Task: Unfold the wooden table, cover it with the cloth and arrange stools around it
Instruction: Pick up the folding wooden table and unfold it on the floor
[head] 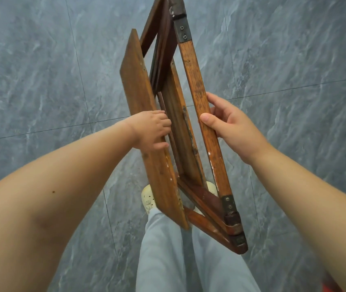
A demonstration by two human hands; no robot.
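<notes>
1. Wooden table (176,123), folded but partly spread, is held on edge above the grey tiled floor (30,70).
2. Left hand (151,129) grips the top panel (138,98) at its edge.
3. Right hand (229,123) is curled round a leg rail (193,70).

The folded table (180,127) hangs between both hands, above the tiled floor (41,70).

floor (41,81): grey marbled tiles; thin dark joints crossing
on the floor: cream perforated shoe (148,198); a second shoe (212,187) beside it, mostly hidden
</notes>
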